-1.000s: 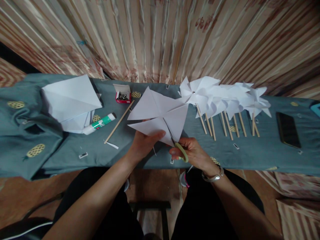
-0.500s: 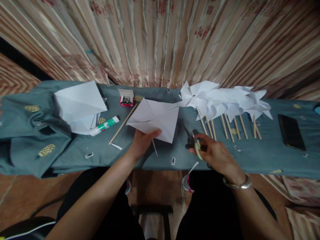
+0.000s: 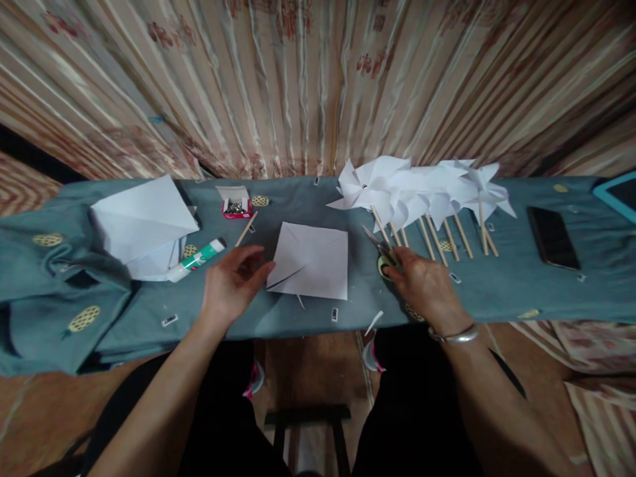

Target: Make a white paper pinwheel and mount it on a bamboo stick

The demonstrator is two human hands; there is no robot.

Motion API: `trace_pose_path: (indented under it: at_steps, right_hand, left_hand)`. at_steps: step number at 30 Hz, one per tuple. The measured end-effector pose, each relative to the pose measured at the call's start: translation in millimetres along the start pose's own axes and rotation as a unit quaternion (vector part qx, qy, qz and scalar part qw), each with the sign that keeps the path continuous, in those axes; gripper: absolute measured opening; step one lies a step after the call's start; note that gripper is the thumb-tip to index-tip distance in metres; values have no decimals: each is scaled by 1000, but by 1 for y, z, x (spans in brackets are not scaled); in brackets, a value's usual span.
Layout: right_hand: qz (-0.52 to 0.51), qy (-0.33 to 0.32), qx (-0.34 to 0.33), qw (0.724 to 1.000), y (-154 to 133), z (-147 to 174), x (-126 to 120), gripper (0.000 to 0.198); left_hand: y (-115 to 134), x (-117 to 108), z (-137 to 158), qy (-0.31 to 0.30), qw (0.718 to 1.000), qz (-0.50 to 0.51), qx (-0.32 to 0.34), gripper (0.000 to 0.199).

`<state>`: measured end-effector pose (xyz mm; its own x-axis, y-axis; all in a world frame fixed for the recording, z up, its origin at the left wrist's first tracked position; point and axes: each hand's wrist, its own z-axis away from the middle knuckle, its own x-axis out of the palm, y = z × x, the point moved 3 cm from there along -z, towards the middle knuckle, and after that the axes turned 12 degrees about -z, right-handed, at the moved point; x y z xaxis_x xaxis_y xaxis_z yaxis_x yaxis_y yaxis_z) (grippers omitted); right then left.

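A square sheet of white paper (image 3: 318,265), with slits cut from its corners toward the middle, lies flat on the cloth in front of me. My left hand (image 3: 233,281) is at its left edge, fingers curved and apart, the thumb tip close to the paper; whether it touches I cannot tell. To the right of the sheet, my right hand (image 3: 424,281) grips scissors (image 3: 383,255) with green handles, low over the cloth, blades pointing away to the upper left. Beyond the left hand lies a wooden stick (image 3: 246,230), its near part hidden by the hand.
Several white paper pinwheels (image 3: 382,182) on sticks lie at the back right, near a black phone (image 3: 552,237). On the left are stacked paper sheets (image 3: 144,222), a glue stick (image 3: 199,258) and a red box of metal pins (image 3: 236,205). A paper scrap (image 3: 373,321) lies near the front edge.
My left hand has let go of the paper and moved left; the sheet, tilted before, now lies flat. The right hand still holds the scissors.
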<state>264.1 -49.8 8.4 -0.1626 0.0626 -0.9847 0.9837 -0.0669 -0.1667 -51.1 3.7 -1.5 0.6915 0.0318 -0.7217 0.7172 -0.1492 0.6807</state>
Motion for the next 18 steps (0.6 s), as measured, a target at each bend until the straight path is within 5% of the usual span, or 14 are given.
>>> trace_pose_path:
  at_steps: [2, 6, 10, 15, 18]
  right_hand:
    - [21, 25, 6, 999, -6, -2, -4, 19]
    - [36, 38, 3, 999, -15, -8, -8, 19]
    - [6, 45, -15, 999, -19, -15, -5, 23]
    - [-220, 98, -107, 965, -53, -27, 24, 24]
    - [-260, 116, -100, 953, -75, -42, 48, 52]
  left_hand:
    - [4, 4, 5, 58, 987, -85, 122, 34]
    - [20, 43, 24, -30, 937, -128, 324, 32]
    - [25, 65, 29, -80, 921, -177, 339, 39]
    - [20, 68, 27, -93, 910, -219, 341, 45]
    - [18, 69, 29, -95, 907, -230, 340, 46]
